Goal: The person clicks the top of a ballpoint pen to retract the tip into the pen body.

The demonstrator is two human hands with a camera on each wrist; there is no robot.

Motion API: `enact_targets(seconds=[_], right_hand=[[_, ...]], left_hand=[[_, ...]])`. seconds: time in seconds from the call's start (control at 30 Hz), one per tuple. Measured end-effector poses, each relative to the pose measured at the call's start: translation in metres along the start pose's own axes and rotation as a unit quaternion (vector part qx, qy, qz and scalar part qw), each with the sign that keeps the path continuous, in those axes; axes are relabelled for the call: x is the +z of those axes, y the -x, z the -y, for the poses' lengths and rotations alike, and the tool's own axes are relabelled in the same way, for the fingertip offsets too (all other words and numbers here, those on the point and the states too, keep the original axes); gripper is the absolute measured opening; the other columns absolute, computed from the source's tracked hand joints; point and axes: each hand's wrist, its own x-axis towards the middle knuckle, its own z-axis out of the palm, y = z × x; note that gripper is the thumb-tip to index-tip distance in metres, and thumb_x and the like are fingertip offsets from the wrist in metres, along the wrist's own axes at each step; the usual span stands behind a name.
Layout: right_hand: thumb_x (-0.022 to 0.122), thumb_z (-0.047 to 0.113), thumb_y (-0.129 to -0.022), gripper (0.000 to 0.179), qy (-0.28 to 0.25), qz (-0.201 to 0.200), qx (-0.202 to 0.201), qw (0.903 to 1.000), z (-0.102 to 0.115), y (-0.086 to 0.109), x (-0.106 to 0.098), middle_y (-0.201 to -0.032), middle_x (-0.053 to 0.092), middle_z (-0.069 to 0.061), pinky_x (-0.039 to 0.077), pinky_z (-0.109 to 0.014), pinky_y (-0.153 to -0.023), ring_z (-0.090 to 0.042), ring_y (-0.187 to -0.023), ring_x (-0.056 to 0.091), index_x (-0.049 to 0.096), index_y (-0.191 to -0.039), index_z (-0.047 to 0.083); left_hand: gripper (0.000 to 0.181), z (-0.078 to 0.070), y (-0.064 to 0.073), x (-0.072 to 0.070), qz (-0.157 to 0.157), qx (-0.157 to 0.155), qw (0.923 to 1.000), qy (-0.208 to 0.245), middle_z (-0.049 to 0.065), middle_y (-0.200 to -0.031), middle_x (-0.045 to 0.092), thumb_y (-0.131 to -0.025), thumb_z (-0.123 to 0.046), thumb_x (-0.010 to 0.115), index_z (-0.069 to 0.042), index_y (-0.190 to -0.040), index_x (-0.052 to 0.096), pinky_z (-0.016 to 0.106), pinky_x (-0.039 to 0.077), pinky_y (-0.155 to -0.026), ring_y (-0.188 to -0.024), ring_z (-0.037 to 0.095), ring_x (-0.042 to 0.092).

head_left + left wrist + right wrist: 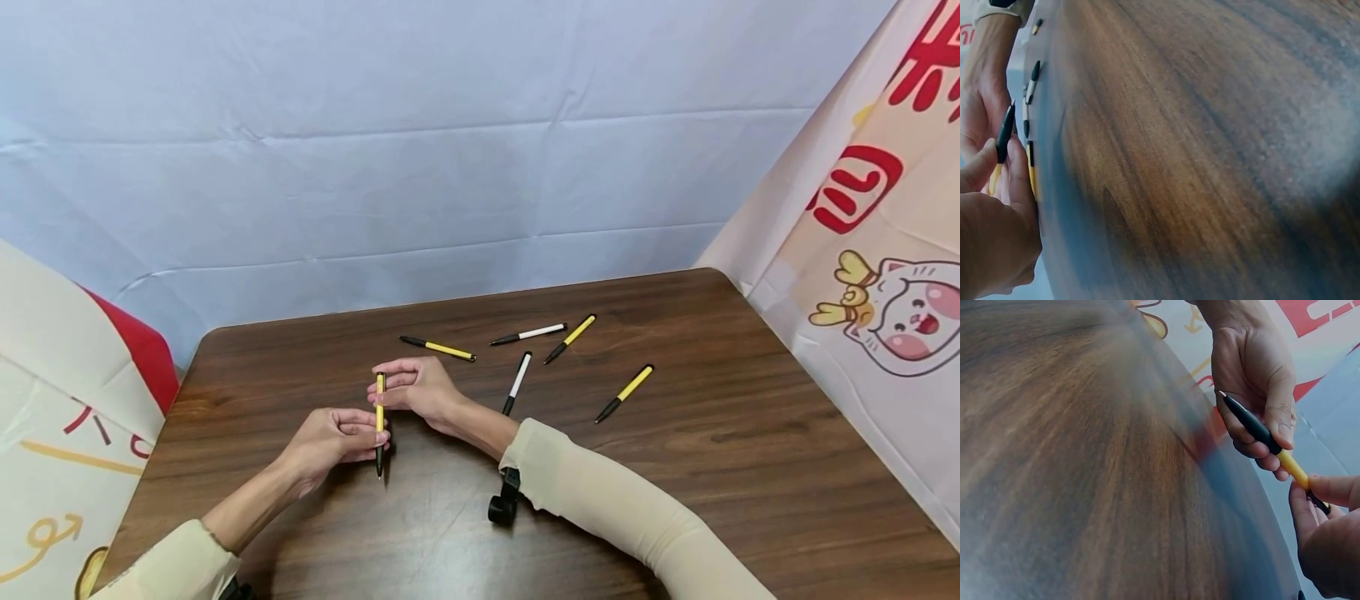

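Observation:
Both hands hold one yellow pen (pixel 380 406) with a black grip and a bare tip pointing toward the near edge. My left hand (pixel 330 442) pinches it near the black grip, between thumb and fingers. Higher up, by the black top end, the thumb and fingers of my right hand (pixel 423 387) pinch the yellow barrel. In the right wrist view the pen (pixel 1294 469) slants between the left hand (pixel 1254 381) and the right hand (pixel 1332 537). The left wrist view shows its black grip (pixel 1005 134) above the left thumb.
Beyond the hands lie a yellow pen (pixel 448 350), a white pen (pixel 542 331) and another yellow pen (pixel 577 333). A second white pen (pixel 517 379) is partly behind the right forearm; a yellow pen (pixel 630 387) lies farther right. The brown wooden table (pixel 750 467) meets a pale cloth backdrop (pixel 450 167).

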Motion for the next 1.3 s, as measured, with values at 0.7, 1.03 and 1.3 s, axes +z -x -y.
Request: enact_targets(seconds=[0.7, 1.03, 1.3], right_hand=[[0.073, -0.019, -0.089, 0.062, 0.024, 0.004, 0.005, 0.9997, -0.007, -0.001, 0.001, -0.123, 0.070, -0.035, 0.064, -0.035, -0.089, -0.040, -0.111, 0.075, 0.056, -0.147, -0.006], [0.075, -0.022, -0.084, 0.063, 0.060, -0.027, 0.017, 0.9977, -0.012, -0.003, 0.006, -0.118, 0.074, -0.029, 0.065, -0.031, -0.081, -0.033, -0.098, 0.079, 0.060, -0.143, -0.006], [0.080, -0.018, -0.082, 0.061, 0.153, -0.044, -0.011, 0.9872, -0.018, -0.005, 0.006, -0.116, 0.076, -0.023, 0.064, -0.029, -0.081, -0.030, -0.101, 0.078, 0.065, -0.139, -0.004]], left_hand=[[0.037, 0.006, 0.004, -0.004, -0.014, 0.014, 0.9991, -0.037, 0.016, -0.102, 0.080, -0.097, 0.001, 0.075, 0.022, -0.123, 0.061, 0.034, 0.065, -0.081, -0.090, 0.013, 0.078], [0.033, 0.011, 0.005, 0.000, -0.035, 0.039, 0.9914, -0.120, 0.017, -0.097, 0.079, -0.090, 0.003, 0.081, 0.019, -0.115, 0.068, 0.031, 0.065, -0.076, -0.085, 0.015, 0.078], [0.030, 0.013, 0.008, 0.001, -0.103, 0.068, 0.9492, -0.290, 0.004, -0.087, 0.080, -0.083, -0.017, 0.092, 0.000, -0.105, 0.079, 0.022, 0.059, -0.064, -0.075, 0.011, 0.076]])
